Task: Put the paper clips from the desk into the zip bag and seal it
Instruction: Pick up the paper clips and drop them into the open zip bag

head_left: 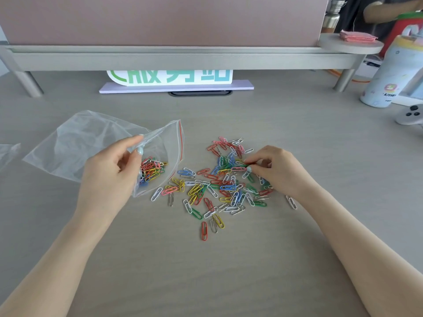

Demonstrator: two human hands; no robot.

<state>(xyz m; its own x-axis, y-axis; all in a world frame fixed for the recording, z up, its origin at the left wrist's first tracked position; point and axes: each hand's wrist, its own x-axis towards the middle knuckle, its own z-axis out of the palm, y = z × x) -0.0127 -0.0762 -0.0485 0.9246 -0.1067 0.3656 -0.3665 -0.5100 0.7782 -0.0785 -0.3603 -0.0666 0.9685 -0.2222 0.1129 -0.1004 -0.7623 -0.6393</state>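
My left hand (109,172) pinched the near lip of the zip bag (91,145), holding its red-striped mouth open toward the pile — a small clump of clips (151,169) already lay inside. My right hand (277,169) was curled down on the paper clips (219,186) scattered over the desk (229,271), thumb and forefinger pinching a few at the pile's far side.

Grey desk (229,271) under a shelf (160,58) (pinkish partition (160,19) behind).
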